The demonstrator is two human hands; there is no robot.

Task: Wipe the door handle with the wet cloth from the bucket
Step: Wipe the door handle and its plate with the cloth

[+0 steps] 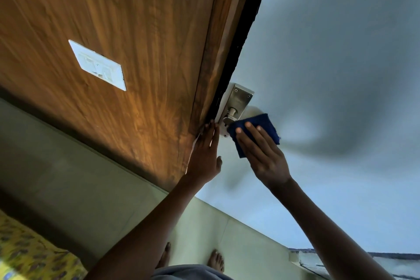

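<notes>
A metal door handle [229, 116] on a steel backplate [241, 96] is mounted on the pale blue-grey door [318, 52]. My right hand [261, 154] presses a dark blue cloth [266, 127] flat over the lever, which is mostly hidden beneath it. My left hand [205, 154] lies flat with fingers extended against the door's edge, just left of the handle, holding nothing. The bucket is not in view.
A brown wood-grain panel [113, 41] with a white switch plate [97, 65] fills the left. Pale green floor tiles [79, 177] lie below, with my bare feet [216, 259] on them. A yellow patterned fabric [27, 252] is at bottom left.
</notes>
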